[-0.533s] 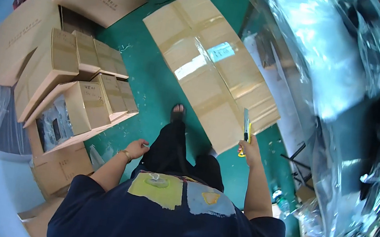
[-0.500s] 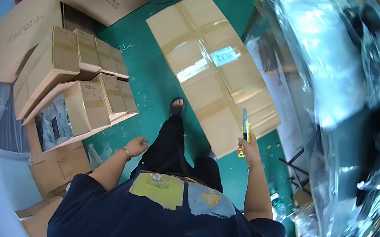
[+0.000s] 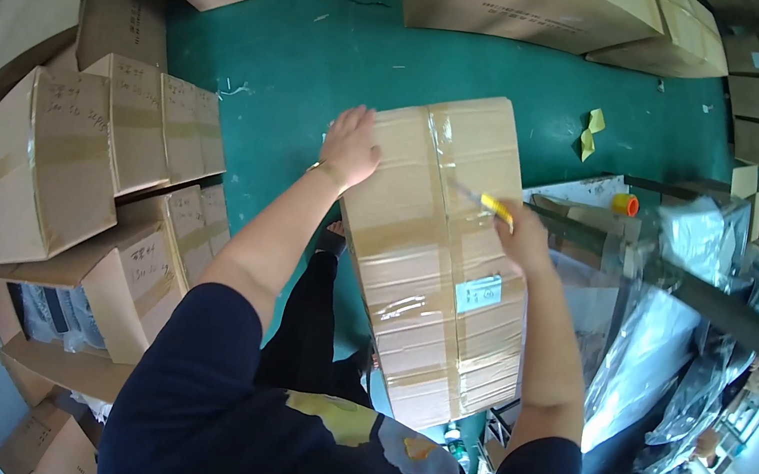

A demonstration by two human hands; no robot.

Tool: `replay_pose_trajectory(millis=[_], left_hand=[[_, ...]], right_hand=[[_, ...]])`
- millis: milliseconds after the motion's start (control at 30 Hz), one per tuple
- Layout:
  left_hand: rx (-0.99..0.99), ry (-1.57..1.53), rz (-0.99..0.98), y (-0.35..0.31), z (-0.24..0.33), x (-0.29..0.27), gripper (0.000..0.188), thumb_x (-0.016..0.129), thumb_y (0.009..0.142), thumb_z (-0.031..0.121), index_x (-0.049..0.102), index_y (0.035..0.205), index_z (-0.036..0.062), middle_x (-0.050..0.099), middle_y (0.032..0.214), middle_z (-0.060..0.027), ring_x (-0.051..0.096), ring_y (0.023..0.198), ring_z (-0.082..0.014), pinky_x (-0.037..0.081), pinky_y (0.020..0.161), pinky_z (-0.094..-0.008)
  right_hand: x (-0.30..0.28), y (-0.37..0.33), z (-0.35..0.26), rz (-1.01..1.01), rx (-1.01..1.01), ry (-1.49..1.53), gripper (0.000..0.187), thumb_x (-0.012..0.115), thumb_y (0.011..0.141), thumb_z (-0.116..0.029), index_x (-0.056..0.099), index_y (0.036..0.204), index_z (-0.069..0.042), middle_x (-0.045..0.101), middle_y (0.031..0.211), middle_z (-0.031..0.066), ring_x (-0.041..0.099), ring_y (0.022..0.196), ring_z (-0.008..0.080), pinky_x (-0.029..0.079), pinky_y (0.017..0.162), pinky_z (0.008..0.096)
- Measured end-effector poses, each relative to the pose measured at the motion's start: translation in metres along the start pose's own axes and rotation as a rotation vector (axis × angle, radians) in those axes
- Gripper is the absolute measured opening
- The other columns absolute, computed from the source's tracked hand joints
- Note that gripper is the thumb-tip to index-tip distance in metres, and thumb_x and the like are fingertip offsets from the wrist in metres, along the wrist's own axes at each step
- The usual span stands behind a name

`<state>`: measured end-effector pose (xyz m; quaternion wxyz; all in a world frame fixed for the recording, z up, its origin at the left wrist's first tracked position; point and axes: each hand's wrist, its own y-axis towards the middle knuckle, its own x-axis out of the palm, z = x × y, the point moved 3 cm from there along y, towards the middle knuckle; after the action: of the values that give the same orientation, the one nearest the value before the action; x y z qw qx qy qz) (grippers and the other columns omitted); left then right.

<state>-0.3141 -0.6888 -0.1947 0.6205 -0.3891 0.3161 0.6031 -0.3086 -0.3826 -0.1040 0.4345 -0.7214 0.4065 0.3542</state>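
Observation:
A large cardboard box (image 3: 399, 241) lies in front of me on the floor. Clear tape runs along its middle seam, and a pale blue label (image 3: 478, 294) is stuck beside that seam. My left hand (image 3: 352, 149) rests at the box's far left corner, fingers stretched out, holding nothing. In my right hand (image 3: 527, 240) is a yellow utility knife (image 3: 496, 207), closed in the fingers. Its blade is out and points left toward the taped seam; the picture does not show whether the tip touches the tape.
Several cardboard boxes (image 3: 63, 161) are stacked on the left, one open with plastic-wrapped items inside. More boxes (image 3: 532, 5) stand at the back. To the right are plastic-wrapped goods (image 3: 652, 331) and an orange tape roll (image 3: 625, 204). A yellow scrap (image 3: 590, 134) lies on the green floor (image 3: 320, 54).
Both my hands have reached forward: the left onto the box's far corner, the right over its top with the knife. My view has shifted, and the box appears turned more lengthwise before me.

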Motion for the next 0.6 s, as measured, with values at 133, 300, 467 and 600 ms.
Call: replay_pose_trajectory(millis=[133, 300, 467, 600], left_hand=[[-0.072, -0.031, -0.183, 0.043, 0.002, 0.025, 0.057, 0.058, 0.075, 0.021, 0.040, 0.125, 0.0018, 0.042, 0.127, -0.0155, 0.038, 0.121, -0.0317, 0.028, 0.103, -0.0421], [-0.029, -0.086, -0.082, 0.038, 0.007, 0.025, 0.045, 0.059, 0.069, 0.018, 0.049, 0.112, 0.0061, 0.049, 0.109, -0.0126, 0.045, 0.106, -0.0295, 0.034, 0.094, -0.0422], [-0.158, -0.108, -0.217, 0.054, -0.001, 0.018, 0.035, 0.060, 0.071, 0.020, 0.055, 0.104, 0.0088, 0.053, 0.105, -0.0111, 0.047, 0.103, -0.0290, 0.037, 0.087, -0.0414], [-0.244, -0.195, -0.245, 0.061, -0.012, 0.030, 0.028, 0.059, 0.073, 0.027, 0.060, 0.095, 0.0099, 0.057, 0.098, -0.0096, 0.051, 0.098, -0.0285, 0.039, 0.081, -0.0424]], right_hand=[[-0.027, 0.119, -0.054, -0.117, 0.058, -0.299, 0.028, 0.059, 0.081, -0.034, 0.059, 0.105, -0.020, 0.062, 0.096, 0.0095, 0.059, 0.092, 0.0287, 0.042, 0.078, 0.0509], [-0.010, 0.205, -0.075, -0.343, 0.051, -0.529, 0.030, 0.057, 0.083, -0.037, 0.059, 0.111, -0.025, 0.061, 0.104, 0.0034, 0.056, 0.101, 0.0225, 0.038, 0.085, 0.0518], [0.000, 0.251, -0.093, -0.594, -0.072, -0.781, 0.035, 0.057, 0.084, -0.036, 0.055, 0.118, -0.030, 0.056, 0.116, -0.0032, 0.049, 0.111, 0.0182, 0.033, 0.091, 0.0497], [-0.001, 0.274, -0.098, -0.608, -0.091, -0.732, 0.034, 0.057, 0.084, -0.036, 0.056, 0.117, -0.030, 0.057, 0.114, -0.0047, 0.050, 0.110, 0.0181, 0.033, 0.091, 0.0497]])
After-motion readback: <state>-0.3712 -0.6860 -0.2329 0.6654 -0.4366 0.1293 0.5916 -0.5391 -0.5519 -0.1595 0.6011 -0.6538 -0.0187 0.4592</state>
